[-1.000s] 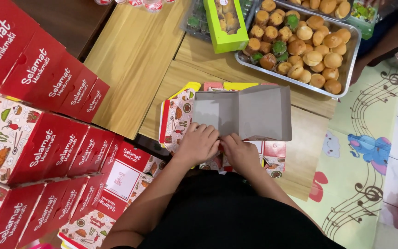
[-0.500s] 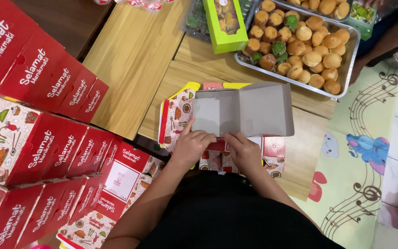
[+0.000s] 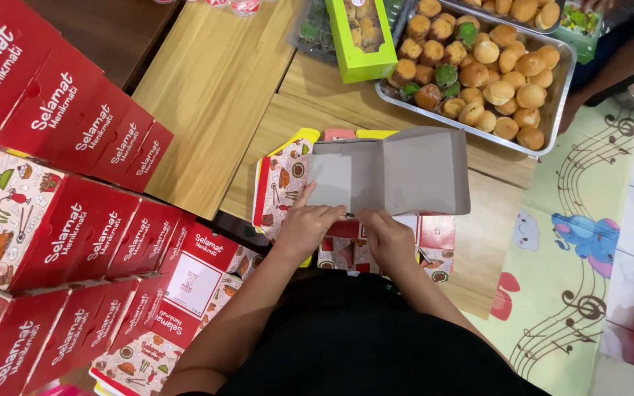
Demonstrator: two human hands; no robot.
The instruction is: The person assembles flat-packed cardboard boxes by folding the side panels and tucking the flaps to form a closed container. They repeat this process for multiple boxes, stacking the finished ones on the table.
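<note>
A partly folded cardboard box (image 3: 394, 172) with a grey inside stands in front of me, its flaps raised. My left hand (image 3: 308, 229) grips its near left edge. My right hand (image 3: 389, 240) pinches the near edge beside it. Under the box lies a stack of flat, unfolded box blanks (image 3: 284, 180) printed in red, yellow and cream. Both forearms reach out from my black clothing at the bottom of the view.
Rows of folded red and cream boxes (image 3: 67, 213) fill the left side. A metal tray (image 3: 552, 103) of round brown and green cakes sits at the far right, with a green box (image 3: 361, 37) of pastries beside it. Another person's arm (image 3: 618, 59) rests by the tray. A patterned mat (image 3: 574, 242) lies to the right.
The grey box has been tilted up and shifted slightly. Both hands have moved closer together along its near edge.
</note>
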